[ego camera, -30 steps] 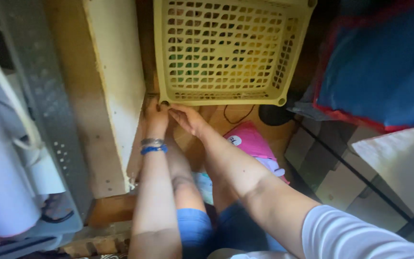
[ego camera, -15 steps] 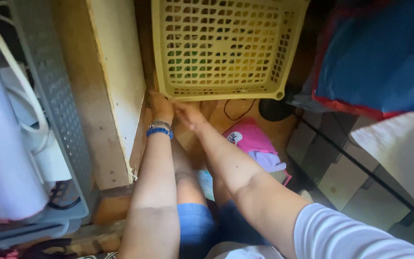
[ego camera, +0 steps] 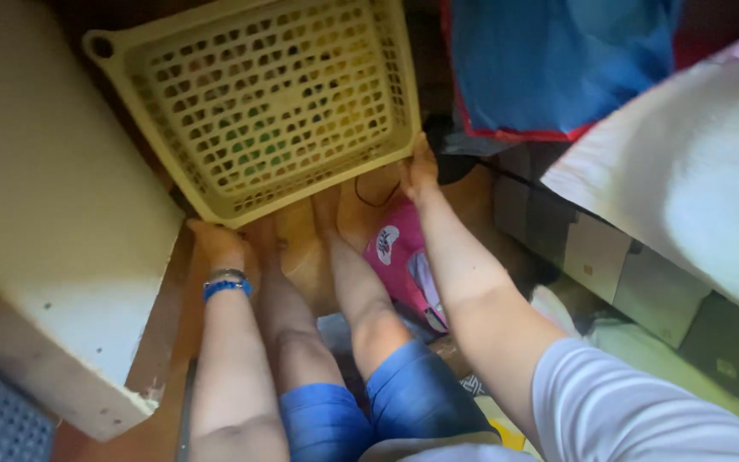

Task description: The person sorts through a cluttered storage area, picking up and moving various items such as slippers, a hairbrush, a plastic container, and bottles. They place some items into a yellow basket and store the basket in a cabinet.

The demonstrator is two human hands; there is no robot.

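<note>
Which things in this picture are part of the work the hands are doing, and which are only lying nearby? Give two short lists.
In hand:
- yellow perforated basket
- left hand, gripping its near left corner
- right hand, gripping its near right corner

Lying about:
- cream board at left
- pink bag on the floor
- blue cloth
- white cushion

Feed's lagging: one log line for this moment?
left hand: grips yellow basket near corner | right hand: grips opposite corner | basket: tilted, above knees
</note>
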